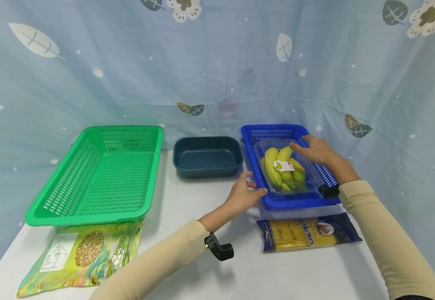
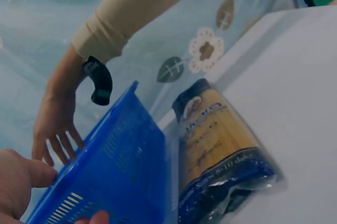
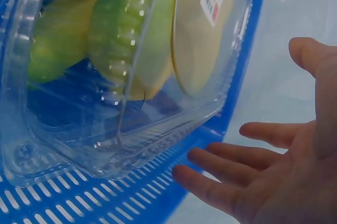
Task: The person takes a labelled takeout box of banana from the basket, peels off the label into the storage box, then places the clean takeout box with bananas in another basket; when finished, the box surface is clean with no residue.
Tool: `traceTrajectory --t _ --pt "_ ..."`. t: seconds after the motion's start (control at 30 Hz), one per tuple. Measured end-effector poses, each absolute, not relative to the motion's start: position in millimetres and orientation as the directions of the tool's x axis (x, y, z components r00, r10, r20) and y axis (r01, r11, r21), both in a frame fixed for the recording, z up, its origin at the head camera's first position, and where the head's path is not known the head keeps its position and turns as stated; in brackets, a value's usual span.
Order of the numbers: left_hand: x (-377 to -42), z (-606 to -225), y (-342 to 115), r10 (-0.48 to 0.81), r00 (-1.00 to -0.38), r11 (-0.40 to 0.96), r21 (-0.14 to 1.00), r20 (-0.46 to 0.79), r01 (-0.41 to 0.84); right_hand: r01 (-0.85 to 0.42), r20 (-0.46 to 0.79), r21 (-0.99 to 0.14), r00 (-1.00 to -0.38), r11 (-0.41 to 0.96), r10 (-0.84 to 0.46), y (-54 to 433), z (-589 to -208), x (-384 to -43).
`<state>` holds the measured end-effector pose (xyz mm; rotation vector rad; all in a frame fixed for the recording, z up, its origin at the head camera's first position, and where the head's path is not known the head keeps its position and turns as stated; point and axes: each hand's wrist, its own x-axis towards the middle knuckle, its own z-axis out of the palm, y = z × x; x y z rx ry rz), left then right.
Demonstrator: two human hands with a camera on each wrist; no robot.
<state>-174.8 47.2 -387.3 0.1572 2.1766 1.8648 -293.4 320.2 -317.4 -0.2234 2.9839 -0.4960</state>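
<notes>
A blue plastic basket holds a clear plastic box of bananas with a white label. At the basket's front left corner is my left hand, fingers apart and thumb at the rim; whether it touches is hard to tell. My right hand is over the basket's right rim, beside the box. In the right wrist view its fingers are spread and hold nothing. Just in front of the basket lies a yellow and blue pasta packet.
A dark blue rectangular tub stands between the blue basket and a large green basket. A green and yellow bag lies partly under the green basket's front edge. Behind everything hangs a patterned blue curtain.
</notes>
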Motion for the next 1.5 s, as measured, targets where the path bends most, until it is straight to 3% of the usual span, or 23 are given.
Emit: traceTrajectory --t 0.33,0.7,1.0,1.2,1.5 --pt "-183 -388 58 0.222 -0.959 -0.003 0.984 -0.174 -0.180 -0.061 -0.165 -0.372 -0.978 0.926 -0.130 326 -331 -309" --pt "-184 -389 60 0.223 -0.961 -0.038 0.984 -0.163 -0.176 0.070 -0.271 -0.461 -0.960 0.885 -0.066 333 -347 -321" --pt "-186 -391 61 0.228 -0.958 -0.050 0.980 -0.176 -0.192 0.175 -0.362 -0.651 -0.927 0.738 -0.100 337 -351 -322" --pt "-185 -391 62 0.231 -0.958 -0.068 0.979 -0.172 -0.192 0.169 -0.357 -0.707 -0.924 0.687 -0.140 338 -346 -315" --pt "-185 -392 62 0.235 -0.956 -0.077 0.977 -0.177 -0.199 0.089 -0.251 -0.676 -0.961 0.732 -0.116 338 -334 -308"
